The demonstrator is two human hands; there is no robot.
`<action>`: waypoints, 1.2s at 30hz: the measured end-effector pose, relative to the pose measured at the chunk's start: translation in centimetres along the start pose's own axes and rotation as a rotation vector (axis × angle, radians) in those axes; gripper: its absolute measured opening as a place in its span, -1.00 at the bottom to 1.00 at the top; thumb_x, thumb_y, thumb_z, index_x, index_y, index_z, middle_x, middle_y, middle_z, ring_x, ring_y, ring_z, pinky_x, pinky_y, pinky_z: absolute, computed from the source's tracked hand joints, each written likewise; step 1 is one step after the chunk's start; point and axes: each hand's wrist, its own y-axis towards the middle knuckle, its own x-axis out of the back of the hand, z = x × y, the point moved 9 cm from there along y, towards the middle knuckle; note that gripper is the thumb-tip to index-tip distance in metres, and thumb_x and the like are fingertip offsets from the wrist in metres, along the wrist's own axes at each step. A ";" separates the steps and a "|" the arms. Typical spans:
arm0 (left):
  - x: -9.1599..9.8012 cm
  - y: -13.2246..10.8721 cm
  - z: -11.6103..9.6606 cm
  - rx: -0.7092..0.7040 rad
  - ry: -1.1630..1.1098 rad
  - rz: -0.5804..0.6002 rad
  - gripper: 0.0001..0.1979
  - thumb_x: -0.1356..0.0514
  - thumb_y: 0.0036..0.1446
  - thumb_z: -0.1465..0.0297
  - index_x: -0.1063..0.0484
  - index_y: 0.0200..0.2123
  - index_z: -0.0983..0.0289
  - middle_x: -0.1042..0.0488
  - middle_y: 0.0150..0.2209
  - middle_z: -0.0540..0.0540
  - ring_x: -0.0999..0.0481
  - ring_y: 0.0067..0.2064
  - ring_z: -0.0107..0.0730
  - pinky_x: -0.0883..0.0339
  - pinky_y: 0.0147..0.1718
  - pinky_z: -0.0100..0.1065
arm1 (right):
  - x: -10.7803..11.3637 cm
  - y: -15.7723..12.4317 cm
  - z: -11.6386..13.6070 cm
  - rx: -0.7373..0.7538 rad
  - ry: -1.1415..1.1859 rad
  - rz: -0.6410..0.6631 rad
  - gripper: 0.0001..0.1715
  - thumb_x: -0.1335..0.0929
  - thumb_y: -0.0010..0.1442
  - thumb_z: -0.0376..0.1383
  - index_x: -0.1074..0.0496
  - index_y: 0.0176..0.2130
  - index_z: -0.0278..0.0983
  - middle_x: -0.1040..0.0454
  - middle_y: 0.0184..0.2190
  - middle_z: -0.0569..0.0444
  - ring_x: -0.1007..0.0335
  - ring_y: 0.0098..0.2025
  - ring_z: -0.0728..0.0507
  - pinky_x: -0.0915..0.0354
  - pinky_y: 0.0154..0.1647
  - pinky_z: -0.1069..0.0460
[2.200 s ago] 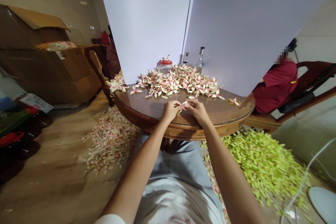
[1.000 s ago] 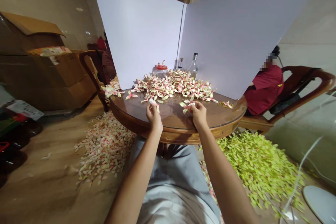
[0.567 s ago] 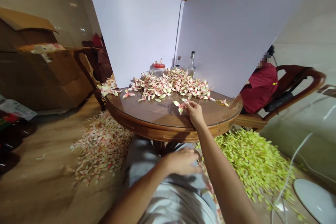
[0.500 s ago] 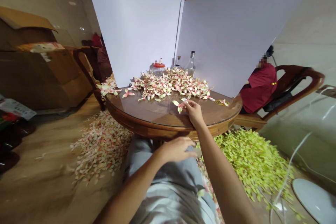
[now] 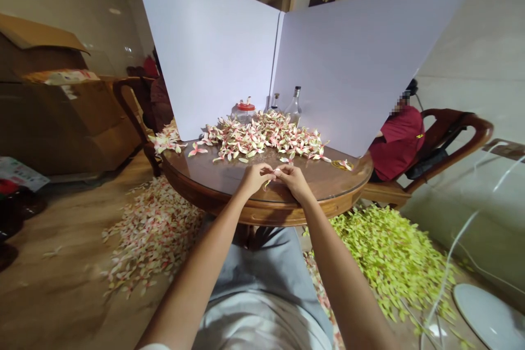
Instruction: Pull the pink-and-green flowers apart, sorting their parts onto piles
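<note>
Both my hands meet above the glass-topped round wooden table point(image 5: 262, 210), close to its near edge. My left hand point(image 5: 256, 178) and my right hand point(image 5: 292, 181) pinch a small pale pink-and-cream flower point(image 5: 267, 182) between their fingertips. Most of that flower is hidden by my fingers. Just beyond them, a large heap of loose pink-and-cream flowers point(image 5: 262, 139) covers the far half of the table.
A jar with a red lid point(image 5: 246, 112) and glass bottles point(image 5: 293, 106) stand behind the heap, against white boards point(image 5: 205, 49). Pale petals point(image 5: 151, 235) and green leaves point(image 5: 389, 265) lie heaped on the floor. A person in a red shirt point(image 5: 397, 139) sits at the right.
My left hand has risen from my lap to the table and joined my right hand. The flower that my right hand held now sits between both hands, mostly hidden.
</note>
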 end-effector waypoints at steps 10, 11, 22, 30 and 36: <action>0.0 -0.2 2.0 0.071 -0.174 0.010 -0.70 -0.38 0.01 0.23 -0.51 -0.29 0.34 -0.59 -0.40 0.13 -0.57 -0.39 -0.33 -0.32 -0.57 -0.49 | -0.3 -0.1 0.1 0.012 -0.018 0.034 -0.65 -0.51 0.04 -0.03 -0.55 -0.38 -0.27 -0.57 -0.42 0.06 -0.46 -0.35 -0.12 -0.38 -0.18 -0.01; 0.0 -0.2 2.1 0.074 -0.179 0.005 -0.70 -0.38 0.01 0.23 -0.52 -0.29 0.34 -0.58 -0.40 0.13 -0.57 -0.40 -0.33 -0.32 -0.57 -0.49 | -0.2 -0.1 0.1 0.012 -0.019 0.031 -0.65 -0.51 0.03 -0.03 -0.55 -0.38 -0.27 -0.57 -0.42 0.07 -0.46 -0.35 -0.11 -0.38 -0.19 -0.01; 0.1 -0.2 2.3 0.103 -0.224 0.013 -0.64 -0.39 -0.01 0.15 -0.53 -0.30 0.34 -0.56 -0.41 0.12 -0.54 -0.40 -0.35 -0.26 -0.59 -0.50 | -0.2 -0.1 0.2 0.020 -0.021 0.029 -0.66 -0.51 0.03 -0.04 -0.56 -0.37 -0.27 -0.57 -0.40 0.06 -0.45 -0.34 -0.12 -0.37 -0.18 -0.01; 0.3 -0.4 1.7 0.123 -0.208 0.013 -0.61 -0.37 0.00 0.11 -0.50 -0.31 0.34 -0.53 -0.43 0.10 -0.49 -0.44 -0.39 -0.18 -0.64 -0.52 | -0.3 -0.2 0.7 0.029 -0.029 0.040 -0.64 -0.52 0.03 -0.04 -0.57 -0.34 -0.27 -0.59 -0.37 0.04 -0.47 -0.30 -0.14 -0.37 -0.16 -0.01; 0.5 -0.5 1.1 0.085 -0.142 0.007 -0.75 -0.28 0.13 0.22 -0.46 -0.28 0.30 -0.50 -0.40 0.07 -0.51 -0.39 -0.37 -0.26 -0.58 -0.50 | -0.4 0.0 -0.1 0.021 0.009 0.059 -0.58 -0.53 0.01 -0.02 -0.55 -0.26 -0.26 -0.62 -0.31 0.03 -0.53 -0.24 -0.16 -0.40 -0.07 -0.04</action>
